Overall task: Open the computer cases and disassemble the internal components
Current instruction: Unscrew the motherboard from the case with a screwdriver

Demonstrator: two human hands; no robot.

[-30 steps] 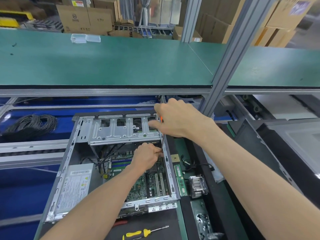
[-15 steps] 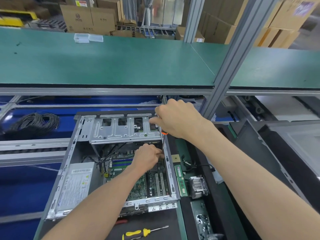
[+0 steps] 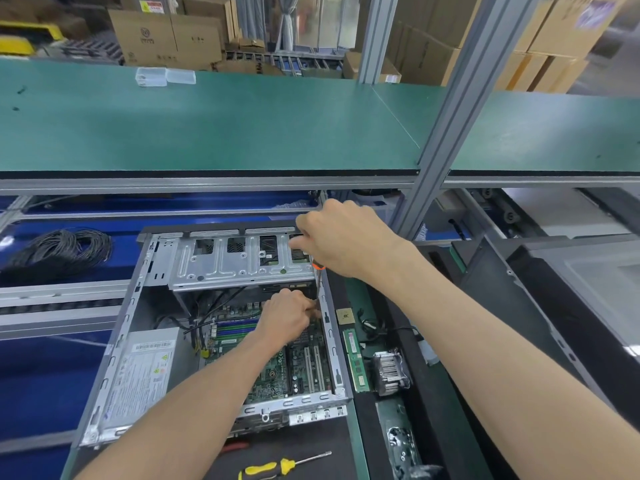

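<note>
**Inspector:** State the position of the work and both hands.

**Operator:** The computer case (image 3: 114, 344) lies open on the bench, its long axis running away from me. My right hand (image 3: 341, 239) is curled round an orange-handled screwdriver (image 3: 318, 271); only a sliver of the handle shows under the palm. The shaft drops almost straight down along the case's right wall. My left hand (image 3: 289, 318) is low over the motherboard (image 3: 277, 372), fingers bunched at the shaft's lower end. I cannot tell whether they pinch the tip or a screw.

**Inspector:** The relation the next move depends on?

**Operator:** The fastener, in my judgement, sits directly beneath the right hand, near the far right corner of the board, just under the drive cage (image 3: 239, 261). The driver must stay vertical. The left hand is nearer the tip; the right is above it.

**Inspector:** Obstructions?

**Operator:** The cage overhangs the spot and the side wall crowds the shaft. Black cables (image 3: 204, 317) run just left of it. The power supply (image 3: 138, 375) is well apart.

**Inspector:** Surroundings?

**Operator:** A memory stick (image 3: 356, 362) and heatsink (image 3: 389, 370) lie right of the case, a yellow screwdriver (image 3: 277, 467) nearest me, a cable coil (image 3: 59, 252) at far left.
</note>
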